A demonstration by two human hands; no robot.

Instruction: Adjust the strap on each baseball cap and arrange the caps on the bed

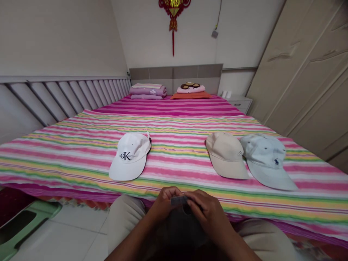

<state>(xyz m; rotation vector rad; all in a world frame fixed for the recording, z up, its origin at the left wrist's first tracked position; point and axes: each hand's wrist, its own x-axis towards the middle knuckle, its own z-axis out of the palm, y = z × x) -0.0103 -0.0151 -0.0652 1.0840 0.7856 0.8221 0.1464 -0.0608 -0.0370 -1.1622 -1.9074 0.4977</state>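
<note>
My left hand point(163, 204) and my right hand point(208, 210) meet over my lap at the near edge of the bed, fingers pinched together on a small dark grey piece, perhaps a strap point(178, 200); the dark item below it is hard to make out. On the striped bedspread point(174, 123) lie three caps: a white cap with a CK logo point(130, 156) to the left, a beige cap point(225, 154) to the right, and a light blue cap point(268, 157) touching it further right.
Folded pink bedding point(148, 91) and a pillow with a cartoon towel point(191, 90) sit by the headboard. A wardrobe point(307, 76) stands on the right, a nightstand point(239, 102) beside it. A green plastic stool point(24, 226) is on the floor at lower left.
</note>
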